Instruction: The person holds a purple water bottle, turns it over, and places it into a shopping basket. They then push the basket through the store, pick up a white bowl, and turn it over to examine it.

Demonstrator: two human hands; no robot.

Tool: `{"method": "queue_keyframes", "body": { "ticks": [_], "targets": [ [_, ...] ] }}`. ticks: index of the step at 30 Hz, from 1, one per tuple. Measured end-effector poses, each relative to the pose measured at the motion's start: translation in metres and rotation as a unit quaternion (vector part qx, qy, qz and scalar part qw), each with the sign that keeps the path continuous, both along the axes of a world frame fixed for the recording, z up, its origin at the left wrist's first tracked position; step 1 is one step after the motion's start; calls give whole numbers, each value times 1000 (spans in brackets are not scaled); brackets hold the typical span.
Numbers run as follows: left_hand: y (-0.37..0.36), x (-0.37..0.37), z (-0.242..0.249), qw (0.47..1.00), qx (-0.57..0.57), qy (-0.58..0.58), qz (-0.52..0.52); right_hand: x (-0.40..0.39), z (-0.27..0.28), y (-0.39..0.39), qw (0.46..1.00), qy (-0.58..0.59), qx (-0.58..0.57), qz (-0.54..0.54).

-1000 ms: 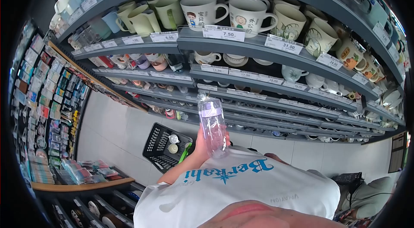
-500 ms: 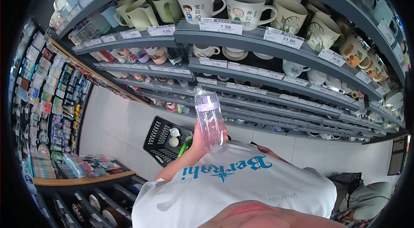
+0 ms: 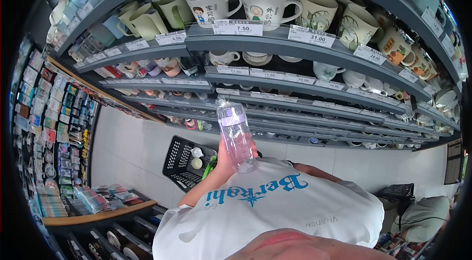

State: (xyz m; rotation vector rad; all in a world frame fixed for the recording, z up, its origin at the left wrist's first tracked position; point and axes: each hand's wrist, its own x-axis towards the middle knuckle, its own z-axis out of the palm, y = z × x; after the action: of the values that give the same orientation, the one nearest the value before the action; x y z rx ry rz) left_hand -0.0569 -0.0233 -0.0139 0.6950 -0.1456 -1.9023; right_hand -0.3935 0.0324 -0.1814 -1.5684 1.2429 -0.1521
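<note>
A clear, purple-tinted bottle point(image 3: 237, 137) with a lilac band, wrapped in clear plastic, stands nearly upright in front of my chest. My left hand point(image 3: 225, 154) is closed round its lower half, with fingertips showing at its right side. My right forearm point(image 3: 319, 172) shows beside the shirt, but the hand is hidden. Beside my left forearm is a black basket point(image 3: 172, 164) with a green handle point(image 3: 209, 166). Two small round pale items point(image 3: 197, 162) lie in it.
Ahead, curved shelves point(image 3: 246, 39) hold white mugs point(image 3: 265, 4), patterned cups and price tags. Packaged goods point(image 3: 59, 107) hang at the left, above a wood-edged counter point(image 3: 98, 213). Part of another person point(image 3: 425, 216) and a black basket point(image 3: 396, 192) are at the lower right.
The view has shifted slightly, so the shelves and mugs appear further left. The bottle appears a little lower and further left, still in my left hand.
</note>
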Motion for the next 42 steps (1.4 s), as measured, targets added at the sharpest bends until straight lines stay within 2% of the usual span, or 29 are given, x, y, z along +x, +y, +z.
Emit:
{"method": "queue_keyframes", "body": {
  "ticks": [6, 9, 14, 24, 30, 33, 34, 35, 37, 38, 42],
  "targets": [
    [1, -1, -2, 1000, -16, 1, -1, 20, 1, -10, 997, 68, -7, 32],
    [1, 0, -5, 1000, -21, 4, -9, 119, 21, -58, 994, 100, -13, 49],
    [3, 1, -4, 1000, -15, -17, -10, 126, 21, -64, 985, 148, -26, 86],
    [8, 9, -5, 999, -49, 14, 0, 126, 20, -76, 954, 241, -54, 173],
    [11, 16, -6, 998, -55, 21, 16, 23, -1, -41, 923, 293, -72, 238],
    [11, 19, -5, 999, -32, 9, 32, 16, -4, -45, 905, 320, -80, 268],
    [11, 20, -7, 999, -32, 11, 34, 13, 4, -32, 961, 217, -107, 137],
    [12, 21, -7, 999, -31, 12, 35, 11, 13, -25, 960, 216, -107, 142],
    [12, 21, -4, 999, -32, 3, 42, 4, 21, -14, 993, 89, -76, 25],
    [12, 21, -3, 998, -35, -6, 43, -6, 0, -7, 995, 78, -64, -17],
    [11, 20, 4, 999, -6, -26, 48, -7, -9, -14, 998, 61, -8, -27]
  ]
}}
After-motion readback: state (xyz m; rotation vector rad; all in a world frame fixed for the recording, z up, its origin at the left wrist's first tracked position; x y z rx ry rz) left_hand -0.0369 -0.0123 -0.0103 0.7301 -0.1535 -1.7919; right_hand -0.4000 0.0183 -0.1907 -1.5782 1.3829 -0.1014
